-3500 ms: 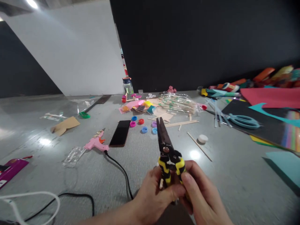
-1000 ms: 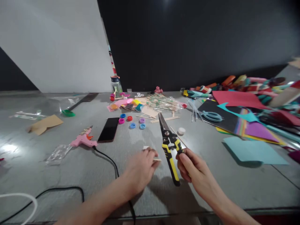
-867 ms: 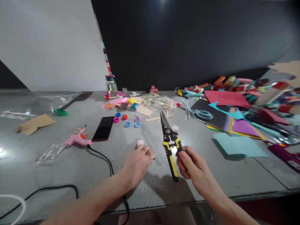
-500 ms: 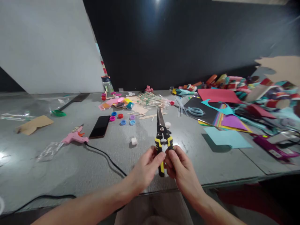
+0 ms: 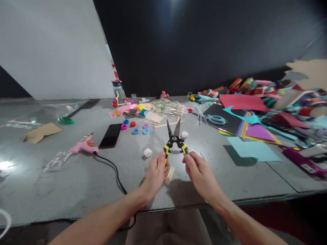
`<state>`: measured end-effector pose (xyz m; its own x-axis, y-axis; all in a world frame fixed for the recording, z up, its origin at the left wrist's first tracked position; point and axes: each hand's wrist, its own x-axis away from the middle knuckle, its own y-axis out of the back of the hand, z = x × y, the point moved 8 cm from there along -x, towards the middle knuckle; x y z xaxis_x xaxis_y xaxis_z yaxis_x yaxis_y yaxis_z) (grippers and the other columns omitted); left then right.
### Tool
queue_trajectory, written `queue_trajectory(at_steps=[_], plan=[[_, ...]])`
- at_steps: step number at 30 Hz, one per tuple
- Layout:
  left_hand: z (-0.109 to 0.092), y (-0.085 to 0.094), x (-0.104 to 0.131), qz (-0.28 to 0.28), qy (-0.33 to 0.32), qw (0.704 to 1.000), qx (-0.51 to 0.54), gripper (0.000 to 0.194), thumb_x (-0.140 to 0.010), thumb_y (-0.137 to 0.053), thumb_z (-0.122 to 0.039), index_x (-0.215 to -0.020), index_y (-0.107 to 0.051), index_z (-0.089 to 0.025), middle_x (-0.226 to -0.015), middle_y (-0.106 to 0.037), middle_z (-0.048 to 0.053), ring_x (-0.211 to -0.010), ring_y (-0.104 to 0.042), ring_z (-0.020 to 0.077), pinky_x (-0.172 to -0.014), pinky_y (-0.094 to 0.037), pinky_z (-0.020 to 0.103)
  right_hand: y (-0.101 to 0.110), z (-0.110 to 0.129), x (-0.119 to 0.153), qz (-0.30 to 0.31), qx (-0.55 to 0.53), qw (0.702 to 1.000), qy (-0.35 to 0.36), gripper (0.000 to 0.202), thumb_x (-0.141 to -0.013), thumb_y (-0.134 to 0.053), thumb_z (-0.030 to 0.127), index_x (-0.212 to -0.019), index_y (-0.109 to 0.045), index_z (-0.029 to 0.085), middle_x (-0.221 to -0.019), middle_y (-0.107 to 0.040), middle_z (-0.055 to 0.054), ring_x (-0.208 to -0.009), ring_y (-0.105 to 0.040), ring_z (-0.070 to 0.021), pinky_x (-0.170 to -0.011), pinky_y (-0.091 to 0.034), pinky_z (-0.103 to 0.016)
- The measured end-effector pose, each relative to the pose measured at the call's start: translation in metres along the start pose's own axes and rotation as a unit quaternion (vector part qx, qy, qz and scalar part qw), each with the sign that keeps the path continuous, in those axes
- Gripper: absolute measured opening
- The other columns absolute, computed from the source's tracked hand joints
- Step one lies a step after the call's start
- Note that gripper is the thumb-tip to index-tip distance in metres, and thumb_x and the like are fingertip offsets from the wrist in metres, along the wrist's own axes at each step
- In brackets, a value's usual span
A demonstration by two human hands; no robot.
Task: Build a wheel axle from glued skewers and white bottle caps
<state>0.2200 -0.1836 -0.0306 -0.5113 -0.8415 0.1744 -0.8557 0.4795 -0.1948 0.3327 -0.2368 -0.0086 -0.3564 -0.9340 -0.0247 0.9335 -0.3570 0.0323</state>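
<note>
Black and yellow pruning shears [image 5: 174, 139] are held up over the table with blades spread apart and a spring showing between the handles. My left hand [image 5: 156, 172] is closed round the left handle. Round the other handle, the fingers of my right hand [image 5: 200, 172] are wrapped. Below the shears, beside my left hand, a small bunch of wooden sticks [image 5: 170, 175] lies on the table. One white cap [image 5: 184, 135] is just right of the blades, and a second white piece [image 5: 147, 152] lies left of my left hand.
A pink glue gun [image 5: 83, 145] with a black cord [image 5: 114, 166] and a phone [image 5: 110, 135] lie to the left. Coloured bottle caps [image 5: 136, 131] and bagged sticks [image 5: 167, 107] are behind. Blue scissors [image 5: 216, 119], coloured paper [image 5: 255, 149] and a purple glue gun-like tool [image 5: 301, 161] lie right.
The shears have opened: my hands have moved apart with the handles, and the blades have spread. The bunch of wooden sticks now shows between my hands. The view has shifted slightly.
</note>
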Motion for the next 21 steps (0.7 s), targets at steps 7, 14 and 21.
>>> queue_trajectory(at_steps=[7, 14, 21], plan=[[0.004, 0.004, -0.011, 0.002, -0.008, 1.000, -0.021, 0.059, -0.089, -0.043, -0.078, -0.075, -0.042, -0.021, -0.056, -0.036, -0.008, -0.043, -0.031, 0.0066, -0.041, -0.026, 0.019, 0.013, -0.002, -0.010, 0.002, 0.050, 0.999, 0.014, 0.040, -0.098, -0.052, 0.056, -0.080, -0.053, 0.020, -0.056, -0.040, 0.007, -0.048, -0.033, -0.0100, -0.043, -0.026, -0.024], [-0.028, 0.015, -0.013, -0.037, -0.134, 0.984, -0.107, 0.030, -0.100, -0.050, -0.045, -0.103, -0.062, -0.018, -0.099, -0.067, 0.006, -0.092, -0.062, 0.0168, -0.084, -0.048, 0.028, 0.020, 0.014, -0.019, 0.027, -0.020, 0.998, 0.047, 0.036, -0.096, -0.058, 0.053, -0.080, -0.058, 0.022, -0.072, -0.061, 0.001, -0.066, -0.058, -0.0138, -0.064, -0.050, -0.028], [-0.076, 0.018, 0.001, 0.009, -0.222, 0.925, -0.309, 0.012, -0.095, -0.058, -0.025, -0.101, -0.067, -0.020, -0.105, -0.067, 0.005, -0.098, -0.059, 0.0206, -0.092, -0.043, 0.035, 0.024, 0.036, -0.024, 0.073, -0.110, 0.986, 0.100, 0.037, -0.095, -0.057, 0.057, -0.123, -0.063, 0.033, -0.136, -0.067, -0.006, -0.127, -0.062, -0.0280, -0.108, -0.048, -0.052]])
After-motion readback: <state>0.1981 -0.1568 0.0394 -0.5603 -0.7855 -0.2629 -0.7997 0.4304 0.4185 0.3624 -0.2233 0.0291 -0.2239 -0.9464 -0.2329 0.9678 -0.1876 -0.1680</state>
